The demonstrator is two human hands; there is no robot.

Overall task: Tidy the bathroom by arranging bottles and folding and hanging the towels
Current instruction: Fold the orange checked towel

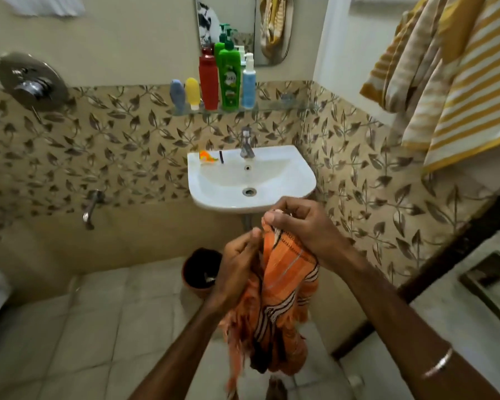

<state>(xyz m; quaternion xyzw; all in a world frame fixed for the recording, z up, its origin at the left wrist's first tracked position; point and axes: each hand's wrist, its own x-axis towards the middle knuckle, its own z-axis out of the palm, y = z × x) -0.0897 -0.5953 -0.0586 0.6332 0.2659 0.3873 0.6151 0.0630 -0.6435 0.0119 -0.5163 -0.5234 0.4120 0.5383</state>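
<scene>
Orange cloth, thin and woven with black and white stripes and a frayed fringe, hangs bunched from our two hands in front of the sink [251,180]. This towel [277,301] droops in soft folds toward the tiled floor. Our right hand [300,223] pinches its top edge between thumb and curled fingers; our left hand [237,269] grips the gathered cloth just below and beside it, fingers curled round the fabric. A metal bangle [438,363] circles our right forearm.

On the glass shelf [272,109] above the chrome tap [246,142] the bottles stand upright in a row, close together: a small grey-blue one [177,95], a small yellow one [192,92], a tall red one [208,79], a tall green pump bottle [229,76] and a slim blue pump bottle [248,83]. The white ceramic sink is smooth and rounded. Yellow-and-white striped towels [456,90] hang at upper right. A round brown bucket [201,272] sits on the floor beside our left hand, below the sink
</scene>
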